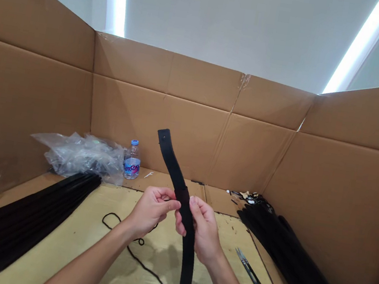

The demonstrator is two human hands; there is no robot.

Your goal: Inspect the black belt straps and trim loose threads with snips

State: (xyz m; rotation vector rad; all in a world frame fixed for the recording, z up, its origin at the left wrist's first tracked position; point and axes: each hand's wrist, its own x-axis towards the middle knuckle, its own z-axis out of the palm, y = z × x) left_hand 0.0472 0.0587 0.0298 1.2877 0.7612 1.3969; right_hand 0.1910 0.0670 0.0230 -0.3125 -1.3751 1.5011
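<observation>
A long black strap (188, 252) is held up over the table, slanting from the upper left down to the lower right. Near its upper end sits a small snap or stud, and a band or loop (182, 195) wraps its middle. My right hand (205, 228) grips the strap around the middle, thumb in front and fingers behind. At the strap's left edge, my left hand (153, 207) is closed in a pinch; what lies between its fingertips is too small to tell. A thin black cord (150, 271) curls over the table below, passing behind the left hand and the strap.
Thread snips (248, 268) lie on the table at right. Bundles of black straps rest on the left (37, 214) and right (287, 253). Farther back are clear plastic bags (83, 154), a water bottle (132, 161) and small scraps (252, 199). Cardboard walls (157, 117) enclose the table.
</observation>
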